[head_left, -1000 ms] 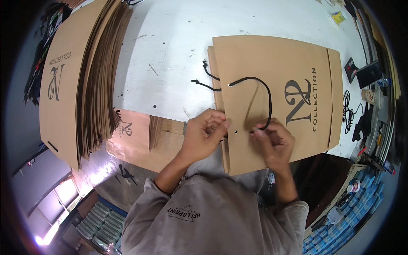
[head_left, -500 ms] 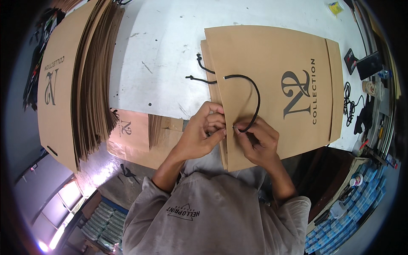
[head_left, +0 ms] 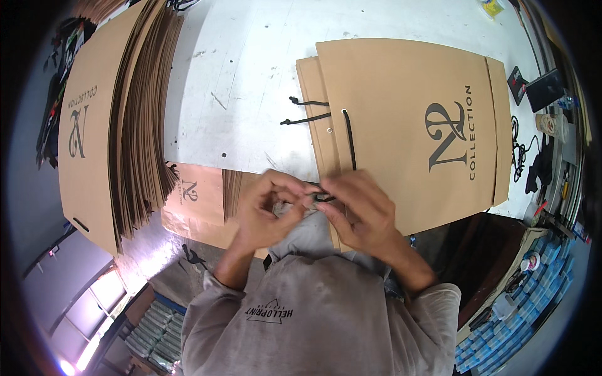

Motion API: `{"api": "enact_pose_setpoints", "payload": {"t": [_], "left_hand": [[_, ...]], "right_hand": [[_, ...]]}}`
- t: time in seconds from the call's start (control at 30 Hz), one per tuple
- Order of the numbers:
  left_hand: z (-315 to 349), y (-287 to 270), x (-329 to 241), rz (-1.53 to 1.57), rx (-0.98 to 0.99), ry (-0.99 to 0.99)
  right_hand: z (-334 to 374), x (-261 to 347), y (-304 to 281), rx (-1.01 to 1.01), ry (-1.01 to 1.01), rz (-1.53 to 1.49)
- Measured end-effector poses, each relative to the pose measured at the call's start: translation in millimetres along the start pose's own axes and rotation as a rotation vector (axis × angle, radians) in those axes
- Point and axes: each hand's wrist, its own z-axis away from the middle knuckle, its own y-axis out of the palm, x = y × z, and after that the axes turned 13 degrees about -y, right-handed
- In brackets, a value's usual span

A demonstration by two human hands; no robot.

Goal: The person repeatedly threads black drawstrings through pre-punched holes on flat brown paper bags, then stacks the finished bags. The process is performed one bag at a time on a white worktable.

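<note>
A flat brown paper bag (head_left: 395,119) with dark printing lies on the white table, its top edge toward the left. One black cord (head_left: 349,141) runs from an eyelet in that edge down to my hands. My left hand (head_left: 266,210) is closed, thumb and forefinger pinching the cord's end just off the bag's edge. Against it, slightly blurred, my right hand (head_left: 367,213) pinches the same cord, which makes a small bend between the fingertips. Knotted cord ends (head_left: 293,100) stick out to the left beside the eyelet. Under the top bag, other brown paper (head_left: 307,72) shows.
A thick stack of brown bags (head_left: 88,125) stands at the left. Below it are more bags (head_left: 200,194) and brown paper. Along the right edge of the table (head_left: 251,75) sit a black device (head_left: 544,89), a loose black cord (head_left: 519,150) and a cup (head_left: 545,124).
My hands have moved left off the bag's edge, drawing the cord end through toward me. The loop that curved over the bag is now nearly straight. The top bag has shifted slightly right.
</note>
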Motion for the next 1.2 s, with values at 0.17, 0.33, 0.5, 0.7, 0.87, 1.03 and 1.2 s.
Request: {"api": "enact_pose_setpoints", "payload": {"t": [0.17,0.33,0.5,0.7,0.87,1.03,1.2], "left_hand": [[-10.5,2.8,8.2,0.165,0.209,-0.272],[-13.4,29.6,12.6,0.201,0.008,-0.227],[-17.5,21.2,19.0,-0.319,-0.122,0.112],[-25.5,24.5,31.5,-0.080,-0.109,0.234],[-27.0,28.2,27.1,-0.024,-0.005,0.068],[-25.2,44.2,41.8,0.025,-0.084,0.111],[-21.7,44.5,38.8,0.243,-0.053,-0.001]], "right_hand": [[-1.6,3.5,6.2,-0.059,-0.178,-0.164],[8.3,3.6,11.1,-0.149,0.147,-0.005],[9.3,-5.2,16.1,-0.017,0.320,0.100],[-1.7,-4.1,-1.8,0.163,0.374,-0.055],[5.8,-20.9,-14.8,0.060,0.429,-0.302],[6.4,-26.2,-12.8,0.029,0.418,-0.315],[-1.7,-22.4,-17.8,-0.007,0.628,-0.534]]}}
